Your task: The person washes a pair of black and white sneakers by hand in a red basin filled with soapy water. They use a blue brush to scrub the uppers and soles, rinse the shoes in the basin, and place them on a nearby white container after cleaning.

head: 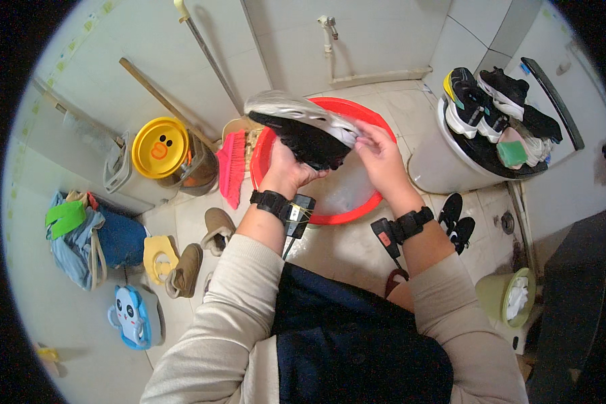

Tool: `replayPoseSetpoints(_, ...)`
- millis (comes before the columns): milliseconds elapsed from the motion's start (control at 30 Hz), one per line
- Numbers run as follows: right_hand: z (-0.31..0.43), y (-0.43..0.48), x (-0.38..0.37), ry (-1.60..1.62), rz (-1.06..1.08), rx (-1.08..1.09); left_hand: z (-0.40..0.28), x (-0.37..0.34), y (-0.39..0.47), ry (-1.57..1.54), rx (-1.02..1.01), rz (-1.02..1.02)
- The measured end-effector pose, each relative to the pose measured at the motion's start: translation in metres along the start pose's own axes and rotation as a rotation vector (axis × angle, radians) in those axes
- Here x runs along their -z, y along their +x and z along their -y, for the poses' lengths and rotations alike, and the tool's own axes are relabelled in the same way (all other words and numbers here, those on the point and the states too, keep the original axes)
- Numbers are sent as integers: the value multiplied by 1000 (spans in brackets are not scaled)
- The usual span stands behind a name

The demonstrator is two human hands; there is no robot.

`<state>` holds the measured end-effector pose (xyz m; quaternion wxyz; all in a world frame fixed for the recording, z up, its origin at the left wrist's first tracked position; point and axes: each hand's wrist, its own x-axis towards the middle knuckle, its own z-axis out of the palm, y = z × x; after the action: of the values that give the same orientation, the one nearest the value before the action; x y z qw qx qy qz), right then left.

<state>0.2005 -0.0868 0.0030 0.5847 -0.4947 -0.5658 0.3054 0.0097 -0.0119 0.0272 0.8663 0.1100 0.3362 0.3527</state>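
A black shoe with a white sole is held on its side above a red basin of cloudy water. My left hand supports the shoe from below, with the thumb along its dark upper. At the right end of the white sole, the fingers of my right hand pinch the shoe. Both wrists carry black straps with small boxes. On the toilet's black lid at the right lie black-and-white shoes, a green-and-pink sponge and white laces.
Behind the basin stands a pink broom. Left are a yellow-lidded bin, brown boots, a blue basket with clothes and a blue child's potty. At right are black shoes and a green wastebasket.
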Motion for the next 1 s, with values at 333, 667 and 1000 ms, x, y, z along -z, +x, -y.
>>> replayPoseSetpoints(333,-20,-2,-2,696,-72,-928,-3,-1,-21,-268,159,212)
replayPoseSetpoints(667,6,0,-23,1112,17,-1115,-3,23,-8,-239,254,47)
replayPoseSetpoints(1000,12,0,-29,1343,-130,-910,0,34,-6,-272,90,-128)
